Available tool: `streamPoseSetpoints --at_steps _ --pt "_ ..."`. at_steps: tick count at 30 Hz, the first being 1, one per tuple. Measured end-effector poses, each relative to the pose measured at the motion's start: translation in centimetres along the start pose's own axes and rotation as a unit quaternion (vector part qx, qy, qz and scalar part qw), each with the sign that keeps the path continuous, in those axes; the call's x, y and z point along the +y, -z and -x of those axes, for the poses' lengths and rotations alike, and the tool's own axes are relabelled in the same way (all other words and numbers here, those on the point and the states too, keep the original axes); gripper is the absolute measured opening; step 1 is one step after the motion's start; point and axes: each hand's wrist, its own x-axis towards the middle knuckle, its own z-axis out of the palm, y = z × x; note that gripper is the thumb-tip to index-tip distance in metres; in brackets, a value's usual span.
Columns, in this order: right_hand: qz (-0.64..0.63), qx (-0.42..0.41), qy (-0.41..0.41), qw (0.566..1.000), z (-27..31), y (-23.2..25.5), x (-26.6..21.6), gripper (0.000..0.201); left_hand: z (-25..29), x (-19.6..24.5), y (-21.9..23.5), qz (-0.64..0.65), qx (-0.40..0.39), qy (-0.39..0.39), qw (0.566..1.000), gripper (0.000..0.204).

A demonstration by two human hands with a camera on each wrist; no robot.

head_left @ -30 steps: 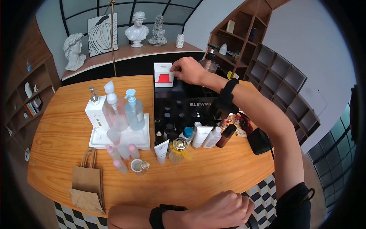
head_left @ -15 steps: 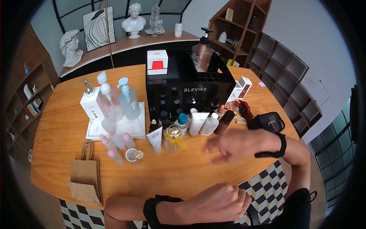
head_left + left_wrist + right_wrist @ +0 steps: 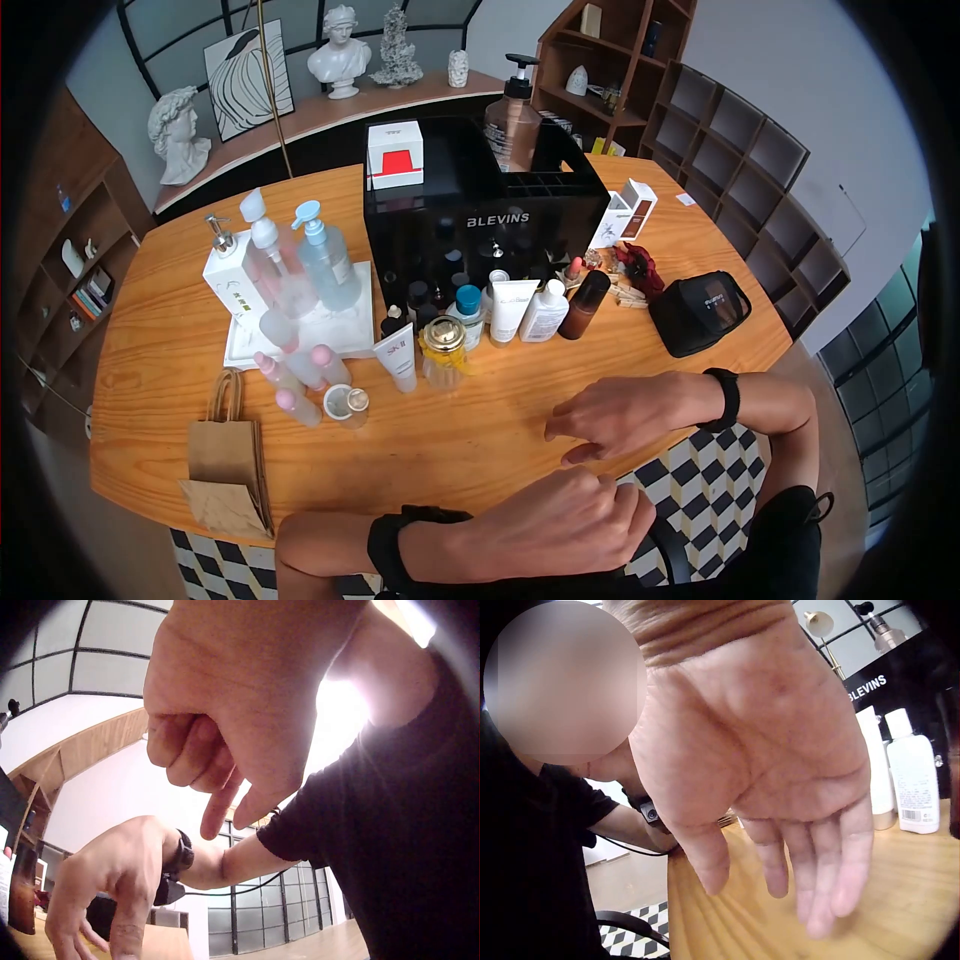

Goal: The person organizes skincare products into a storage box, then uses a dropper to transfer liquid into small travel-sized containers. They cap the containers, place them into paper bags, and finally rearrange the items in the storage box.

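My left hand point(image 3: 560, 528) is held in front of my body at the table's near edge, fingers loosely curled with nothing in them. Above the front right of the table is my right hand point(image 3: 625, 415); its bare palm and relaxed fingers point(image 3: 776, 862) show in the right wrist view. Closest beyond it stand a dark brown bottle point(image 3: 585, 305), a white bottle point(image 3: 545, 312) and a white tube point(image 3: 512, 310). Behind them is the black BLEVINS organizer box point(image 3: 480, 250), with a small white box with a red panel point(image 3: 396, 140) on its top left corner and a pump bottle point(image 3: 512, 135) in it.
At the left, pump bottles stand on a white tray point(image 3: 355, 335), with several pink-capped small bottles point(image 3: 298, 406) before it. A brown paper bag point(image 3: 225, 460) lies near the front left edge. A black case point(image 3: 690, 315) sits at the right, near dried red flowers point(image 3: 640, 266).
My right hand has left the white box on the organizer and come back, empty, to the front of the table. The white box stays in place. The left hand keeps its pose.
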Motion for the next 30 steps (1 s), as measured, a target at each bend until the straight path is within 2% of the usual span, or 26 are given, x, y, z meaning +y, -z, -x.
streamPoseSetpoints --at_steps 5,8,10,14,16,17,20,23,25,27,30 --pt "-0.006 0.005 0.014 1.000 -0.6 -0.6 0.3 0.047 0.1 0.4 -1.0 -0.031 0.008 -0.024 0.999 0.016" --pt "-0.001 -0.041 -0.025 0.999 -0.6 -0.3 0.0 0.047 0.2 0.6 -1.1 -0.002 0.017 0.000 1.000 0.016" --pt "-0.018 0.056 -0.012 0.998 -0.4 -0.7 -0.2 0.040 0.2 0.6 -1.3 -0.003 0.019 0.000 1.000 0.016" --pt "-0.018 0.079 -0.033 0.996 -0.6 -0.1 -1.2 0.034 0.1 0.8 -1.2 -0.011 0.030 0.006 0.999 0.016" --pt "0.025 0.172 -0.022 0.985 -0.8 -0.1 -1.5 0.030 0.1 0.9 -1.1 -0.011 0.029 0.002 1.000 0.016" --pt "0.026 0.172 -0.022 0.985 -1.0 0.2 -1.8 0.030 0.1 0.9 -1.0 -0.011 0.028 -0.001 1.000 0.015" --pt "0.014 0.316 -0.036 0.948 -2.0 1.3 -2.4 0.017 0.0 1.0 -0.6 -0.014 0.031 0.004 0.999 0.015" --pt "-0.026 0.355 -0.043 0.933 -3.1 2.1 -2.3 0.019 0.1 1.1 -0.7 -0.009 0.059 0.009 0.998 0.016" --pt "-0.021 0.350 -0.043 0.936 -3.7 2.4 -2.6 0.020 0.1 1.2 -0.5 -0.017 0.050 0.000 0.999 0.017" --pt "-0.034 0.439 -0.004 0.898 -4.7 2.3 -2.5 0.030 0.1 1.2 -0.4 -0.025 0.045 -0.005 0.999 0.018" --pt "0.011 0.449 0.006 0.894 -5.7 3.5 -2.7 0.042 0.0 1.3 -0.5 -0.031 0.043 -0.006 0.999 0.020"
